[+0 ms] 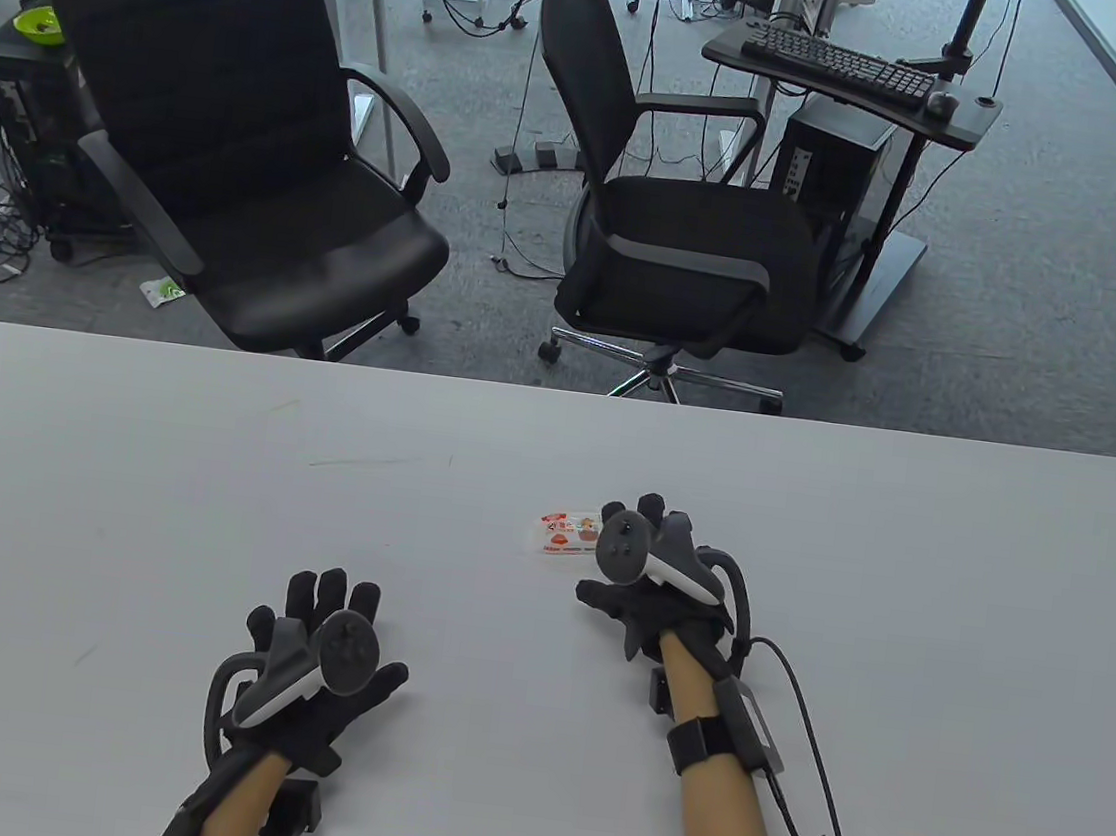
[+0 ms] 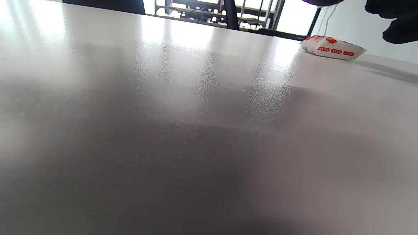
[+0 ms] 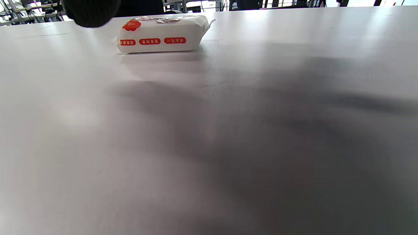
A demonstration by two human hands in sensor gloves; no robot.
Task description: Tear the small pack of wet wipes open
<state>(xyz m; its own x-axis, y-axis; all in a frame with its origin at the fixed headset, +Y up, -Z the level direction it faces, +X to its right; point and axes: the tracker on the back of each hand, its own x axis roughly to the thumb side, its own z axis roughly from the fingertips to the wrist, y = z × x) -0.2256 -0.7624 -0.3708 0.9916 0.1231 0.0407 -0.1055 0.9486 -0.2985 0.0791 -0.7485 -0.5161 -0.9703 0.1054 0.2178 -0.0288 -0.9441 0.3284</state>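
A small white pack of wet wipes (image 1: 565, 533) with red print lies flat on the grey table (image 1: 157, 493), right of the middle. My right hand (image 1: 619, 549) is just to the right of the pack, fingers spread over its right end, not gripping it. In the right wrist view the pack (image 3: 163, 34) lies free on the table, with one gloved fingertip (image 3: 91, 11) above its left end. My left hand (image 1: 361, 629) is open and empty, fingers spread, nearer the front edge and left of the pack. The left wrist view shows the pack (image 2: 332, 48) far off.
Two black office chairs (image 1: 246, 151) (image 1: 680, 231) stand on the floor beyond the table's far edge. A keyboard stand (image 1: 849, 69) is further back. A cable (image 1: 810, 769) trails from my right wrist across the table.
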